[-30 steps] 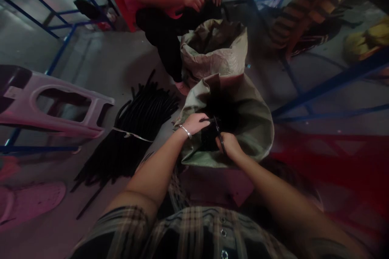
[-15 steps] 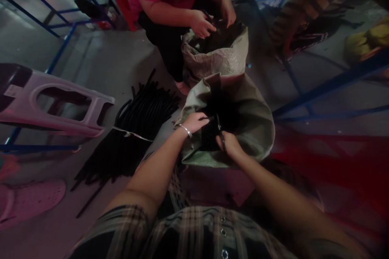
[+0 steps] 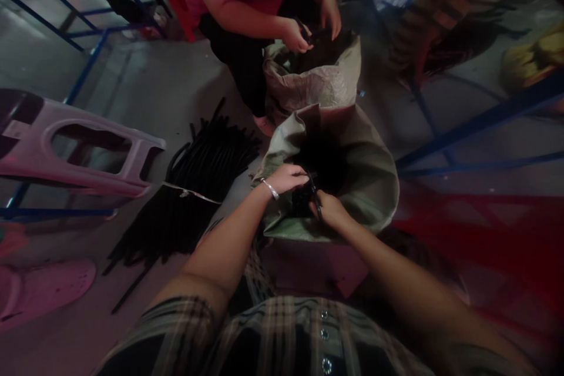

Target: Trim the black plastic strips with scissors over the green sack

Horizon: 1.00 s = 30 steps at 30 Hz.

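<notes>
Scissors [image 3: 315, 195] sit gripped in your right hand [image 3: 330, 211], its fingers curled closed around them. Your left hand [image 3: 284, 179], half curled, holds black tubing [image 3: 302, 200] just beside the scissors, inside the mouth of a green woven sack [image 3: 370, 188]. A loose bundle of tubing [image 3: 207, 182] lies on the floor left of that hand.

A: Specimen at centre?

B: Bunch of black strips [image 3: 304, 200], dull, densely packed, individual ends lost in shadow. Sits in the mouth of a green woven sack [image 3: 368, 182], rim rolled back.

A: Tool?

B: Dark scissors [image 3: 315, 194], nearly upright against the strips, gripped in the right hand [image 3: 330, 210]. Blade opening cannot be read.

A: Other hand?

B: Left hand [image 3: 286, 179] lies on the bunch, just beside the scissors.
</notes>
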Each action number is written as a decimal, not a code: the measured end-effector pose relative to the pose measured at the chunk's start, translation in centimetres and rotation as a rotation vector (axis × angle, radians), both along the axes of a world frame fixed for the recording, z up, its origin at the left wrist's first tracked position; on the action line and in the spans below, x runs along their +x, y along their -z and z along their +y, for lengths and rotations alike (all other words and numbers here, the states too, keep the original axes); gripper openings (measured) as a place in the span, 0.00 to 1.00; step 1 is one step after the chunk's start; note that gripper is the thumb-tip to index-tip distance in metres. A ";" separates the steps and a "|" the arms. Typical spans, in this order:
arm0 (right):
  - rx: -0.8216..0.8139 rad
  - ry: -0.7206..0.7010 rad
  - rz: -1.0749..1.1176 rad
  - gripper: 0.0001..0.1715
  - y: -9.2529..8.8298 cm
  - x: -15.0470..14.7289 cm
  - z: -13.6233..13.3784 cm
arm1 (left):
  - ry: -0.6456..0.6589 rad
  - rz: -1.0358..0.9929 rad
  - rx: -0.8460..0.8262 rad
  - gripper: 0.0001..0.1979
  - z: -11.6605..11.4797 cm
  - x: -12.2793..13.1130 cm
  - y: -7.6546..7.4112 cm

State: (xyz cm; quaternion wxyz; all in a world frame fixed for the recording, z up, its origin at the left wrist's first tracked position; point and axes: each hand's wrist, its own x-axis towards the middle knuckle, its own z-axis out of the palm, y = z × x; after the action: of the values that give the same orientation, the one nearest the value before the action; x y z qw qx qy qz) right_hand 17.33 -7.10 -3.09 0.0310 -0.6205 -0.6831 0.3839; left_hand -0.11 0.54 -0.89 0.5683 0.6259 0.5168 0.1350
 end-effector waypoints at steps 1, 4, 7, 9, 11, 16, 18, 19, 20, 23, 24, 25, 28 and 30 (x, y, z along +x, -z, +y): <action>0.007 -0.005 -0.013 0.12 0.0 0.0 0.0 | 0.005 0.005 0.007 0.12 0.0 0.0 0.1; 0.038 -0.011 -0.058 0.11 -0.3 -0.2 -0.1 | 0.010 0.026 0.013 0.13 0.0 0.0 0.2; 0.051 -0.003 -0.088 0.12 -0.7 -0.3 -0.1 | 0.018 0.069 0.047 0.15 0.0 -0.2 0.2; 0.041 0.019 -0.088 0.12 -0.9 -0.3 -0.1 | 0.039 0.123 0.148 0.16 0.1 -0.3 0.2; 0.037 0.047 -0.074 0.12 -0.9 -0.3 -0.1 | 0.077 0.183 0.277 0.15 0.3 -0.5 0.1; 0.042 0.061 -0.036 0.12 -0.5 -0.1 -0.2 | 0.153 0.279 0.398 0.13 0.4 -0.7 0.0; 0.023 0.063 -0.044 0.13 -0.4 -0.2 -0.2 | 0.163 0.294 0.403 0.13 0.4 -0.7 0.1; 0.017 0.064 -0.052 0.13 -0.4 -0.2 -0.2 | 0.166 0.300 0.402 0.13 0.5 -0.7 0.1; 0.015 0.062 -0.057 0.12 -0.4 -0.3 -0.2 | 0.169 0.307 0.400 0.13 0.5 -0.7 0.2; 0.015 0.057 -0.057 0.12 -0.4 -0.4 -0.2 | 0.181 0.334 0.396 0.13 0.5 -0.7 0.4; 0.017 0.058 -0.054 0.12 -0.3 -0.4 -0.2 | 0.187 0.341 0.395 0.13 0.5 -0.7 0.4; 0.018 0.059 -0.050 0.12 -0.3 -0.4 -0.2 | 0.191 0.347 0.396 0.13 0.5 -0.6 0.4; 0.000 0.070 -0.030 0.12 -0.3 -0.5 -0.2 | 0.199 0.365 0.400 0.13 0.5 -0.6 0.3; -0.028 0.089 -0.016 0.12 -0.3 -0.5 -0.3 | 0.200 0.385 0.408 0.13 0.6 -0.6 0.4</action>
State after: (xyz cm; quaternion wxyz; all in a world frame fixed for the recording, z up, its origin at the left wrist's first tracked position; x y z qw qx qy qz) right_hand 16.84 -7.35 -2.78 0.0336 -0.6539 -0.6495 0.3867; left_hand -0.73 1.09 -1.24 0.3328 0.7891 0.5130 0.0579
